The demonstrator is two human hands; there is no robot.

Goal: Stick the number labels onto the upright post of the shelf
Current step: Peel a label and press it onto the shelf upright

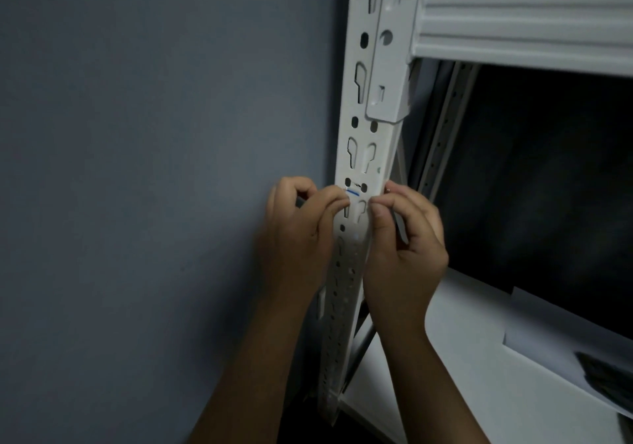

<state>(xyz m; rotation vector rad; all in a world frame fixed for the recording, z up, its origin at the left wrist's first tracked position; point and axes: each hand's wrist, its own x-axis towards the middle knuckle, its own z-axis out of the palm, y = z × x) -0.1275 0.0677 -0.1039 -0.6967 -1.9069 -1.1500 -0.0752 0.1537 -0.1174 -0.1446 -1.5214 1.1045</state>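
Note:
The white upright post (364,108) of the shelf runs from top to bottom, pierced with keyhole slots and round holes. Across its front, at hand height, lies a nearly clear label (356,200) with a thin blue line along its top edge. My left hand (298,234) pinches the label's left end with thumb and forefinger at the post's left edge. At the post's right edge, my right hand (404,251) pinches the right end. The slots show through the label. I cannot read any number on it.
A grey wall (154,169) fills the left. A white ribbed beam (527,15) hooks into the post at the top right. Below is a white shelf board (462,368) with a sheet of paper (548,334) and a dark object (609,378) at the right edge.

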